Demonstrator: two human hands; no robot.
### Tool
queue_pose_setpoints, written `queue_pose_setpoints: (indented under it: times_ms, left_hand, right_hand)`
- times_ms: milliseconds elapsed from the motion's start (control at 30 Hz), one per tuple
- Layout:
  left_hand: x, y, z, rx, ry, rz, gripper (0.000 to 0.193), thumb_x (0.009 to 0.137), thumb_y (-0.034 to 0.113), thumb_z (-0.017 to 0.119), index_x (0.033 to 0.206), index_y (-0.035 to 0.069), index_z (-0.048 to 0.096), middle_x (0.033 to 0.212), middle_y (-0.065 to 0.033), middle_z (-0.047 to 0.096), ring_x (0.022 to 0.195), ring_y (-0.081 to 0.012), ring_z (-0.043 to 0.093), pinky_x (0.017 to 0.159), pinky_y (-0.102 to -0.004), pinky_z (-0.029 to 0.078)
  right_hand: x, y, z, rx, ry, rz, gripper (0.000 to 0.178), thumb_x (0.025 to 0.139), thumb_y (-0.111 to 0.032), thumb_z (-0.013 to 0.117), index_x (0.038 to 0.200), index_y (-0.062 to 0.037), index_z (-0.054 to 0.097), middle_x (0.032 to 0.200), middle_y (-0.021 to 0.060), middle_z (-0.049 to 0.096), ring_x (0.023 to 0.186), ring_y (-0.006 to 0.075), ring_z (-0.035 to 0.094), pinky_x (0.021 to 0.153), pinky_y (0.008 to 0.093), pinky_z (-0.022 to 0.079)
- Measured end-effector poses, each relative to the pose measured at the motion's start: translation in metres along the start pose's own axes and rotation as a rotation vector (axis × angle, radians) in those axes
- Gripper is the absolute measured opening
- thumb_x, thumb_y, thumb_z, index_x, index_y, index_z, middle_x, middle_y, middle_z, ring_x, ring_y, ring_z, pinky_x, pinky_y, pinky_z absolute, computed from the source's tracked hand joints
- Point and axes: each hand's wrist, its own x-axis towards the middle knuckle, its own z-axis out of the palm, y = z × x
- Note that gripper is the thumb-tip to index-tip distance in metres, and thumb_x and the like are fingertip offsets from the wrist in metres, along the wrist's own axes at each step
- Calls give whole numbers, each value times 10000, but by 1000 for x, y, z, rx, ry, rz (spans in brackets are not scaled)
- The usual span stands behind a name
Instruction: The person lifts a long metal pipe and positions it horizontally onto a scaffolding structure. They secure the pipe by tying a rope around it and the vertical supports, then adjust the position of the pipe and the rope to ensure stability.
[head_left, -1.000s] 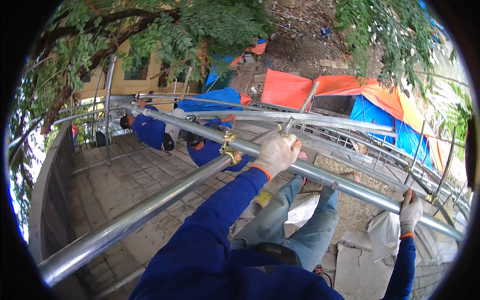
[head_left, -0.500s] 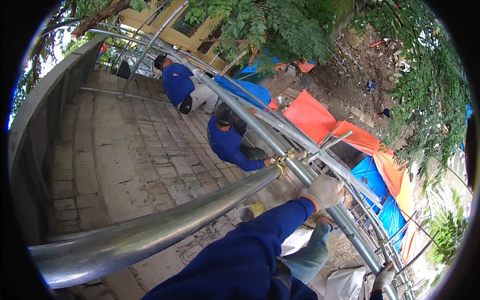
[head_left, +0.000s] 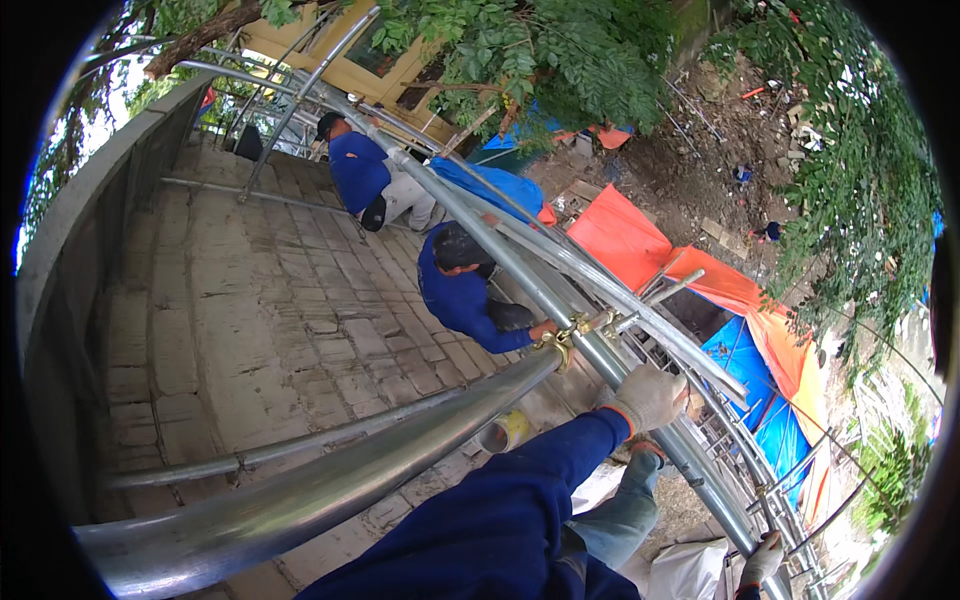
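The left hand (head_left: 650, 397), in a light work glove with an orange cuff, is closed around the long horizontal steel tube (head_left: 520, 270) that runs from the upper left toward the lower right. The grip wraps the tube fully, fingers curled over its top, just below the brass-coloured coupler (head_left: 560, 343). At this coupler a second, thicker steel tube (head_left: 330, 490) meets the long tube; it slopes away to the lower left, passing close under the camera.

The right hand (head_left: 762, 560), also gloved, sits at the lower right edge on the same long tube. It appears closed around the tube, but the view at the rim is too small and distorted to tell how firmly it holds.

The person's dark blue sleeve (head_left: 520, 500) fills the lower centre.

Two other workers in blue tops (head_left: 465, 290) (head_left: 360, 170) crouch on the brick paving (head_left: 260, 300) below; the nearer one has a hand on the coupler. Orange and blue tarpaulins (head_left: 700, 280) lie to the right beyond the tubes, with foliage (head_left: 560, 50) overhead.
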Motion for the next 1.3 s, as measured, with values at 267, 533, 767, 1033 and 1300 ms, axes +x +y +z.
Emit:
queue_pose_setpoints:
  times_ms: [267, 533, 767, 1033, 1300]
  left_hand:
    - [2, -6, 9, 69, 105, 56, 254, 971, 291, 660, 1130, 113, 746, 1011, -126, 777, 922, -358, 752, 858, -493, 578]
    - [-7, -15, 6, 43, 148, 132, 215, 923, 211, 729, 1112, 110, 753, 1041, -95, 773, 915, -338, 753, 802, -466, 603]
    - [-7, -11, 8, 58, 128, 145, 182, 919, 220, 729, 1060, 109, 761, 941, -80, 753, 831, -317, 746, 725, -455, 592]
    - [-6, -12, 10, 85, 110, 99, 165, 931, 192, 711, 1057, 108, 777, 935, -104, 775, 853, -319, 764, 762, -445, 609]
    - [0, -15, 13, 26, 177, 169, 159, 938, 217, 673, 1005, 76, 699, 939, -124, 720, 913, -348, 717, 810, -491, 572]
  right_hand:
    - [2, -43, -28, -63, 6, -6, 479, 1108, -446, 465, 935, -114, 764, 817, 164, 744, 833, 388, 746, 768, 499, 553]
    - [-18, -51, -21, -73, 35, 30, 435, 1088, -433, 502, 954, -120, 772, 848, 186, 755, 880, 422, 741, 799, 516, 550]
    - [-20, -65, -31, -107, -5, 56, 428, 1091, -422, 495, 957, -132, 779, 820, 160, 751, 862, 404, 744, 811, 504, 557]
    - [-1, -55, -34, -112, 23, -5, 416, 1092, -389, 512, 952, -89, 763, 798, 178, 740, 837, 415, 737, 794, 522, 544]
    - [-4, 13, 16, 19, 106, -90, 601, 1141, -498, 418, 912, -28, 716, 721, 140, 680, 676, 290, 696, 644, 448, 511]
